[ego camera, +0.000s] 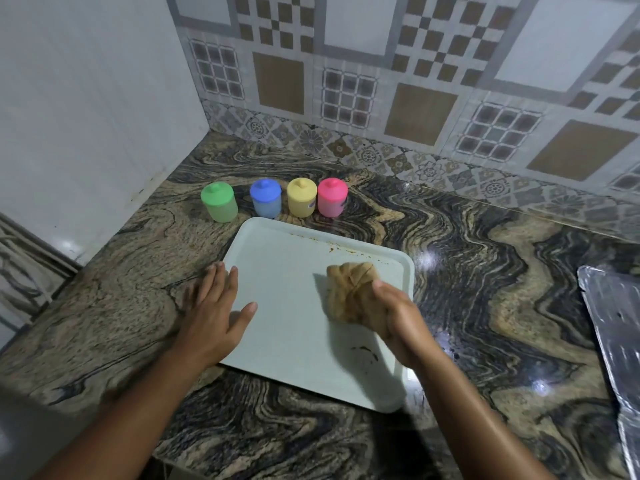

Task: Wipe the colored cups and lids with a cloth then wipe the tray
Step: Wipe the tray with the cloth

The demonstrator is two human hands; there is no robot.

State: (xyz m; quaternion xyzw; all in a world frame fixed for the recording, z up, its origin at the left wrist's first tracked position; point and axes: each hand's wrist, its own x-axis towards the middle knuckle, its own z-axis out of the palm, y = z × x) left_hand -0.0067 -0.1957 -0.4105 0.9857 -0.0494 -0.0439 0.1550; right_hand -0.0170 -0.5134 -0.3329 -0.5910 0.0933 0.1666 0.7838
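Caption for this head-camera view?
Right hand grips a crumpled tan cloth on the stained white tray; left hand rests on its edge.

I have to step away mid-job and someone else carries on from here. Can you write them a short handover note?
Left hand: open, flat on the tray's left edge.
Right hand: grips the bunched brown cloth on the tray's right half.
The green cup, blue cup, yellow cup and pink cup stand lidded in a row on the counter behind the tray; whether they were wiped cannot be told.
Left to do: brown stains along the far rim and near the front right; wipe those, then the rest of the tray.
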